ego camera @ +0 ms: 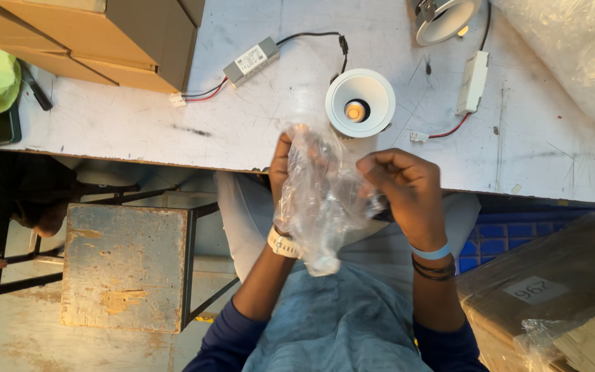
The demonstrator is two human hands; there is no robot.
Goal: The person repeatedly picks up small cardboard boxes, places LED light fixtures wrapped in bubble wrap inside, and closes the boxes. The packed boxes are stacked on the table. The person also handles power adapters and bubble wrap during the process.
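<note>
Holding: both hands grip a crumpled clear plastic bag (321, 200) above the lap, just below the near edge of the desk (125, 120).
Left hand (282, 165): raised behind the bag's left side, mostly hidden by the plastic; fingers closed on the bag; a pale watch (282, 242) sits on the wrist.
Right hand (408, 186): curled into a loose fist at the bag's right edge, fingers (380, 169) clamped on the plastic; a light blue band (430, 252) and dark bands circle the wrist.
Bag: upright, wrinkled, its lower end hanging over the blue apron; what is inside cannot be told.
Cardboard boxes (105, 34): brown, stacked at the desk's far left corner.
Labelled package (545, 282): brown wrapped bundle at lower right with a small white rectangular label on top, clear film at its corner.
Plastic sheeting (573, 48): clear, bunched at the upper right of the desk.
Round lamp (360, 103): white recessed fitting, face up on the desk just beyond the bag.
Grey driver box (251, 60): rectangular with a white label, red and black wires attached.
White driver box (473, 83): slim, to the right of the lamp.
Stool (125, 265): worn metal, on the floor at left.
</note>
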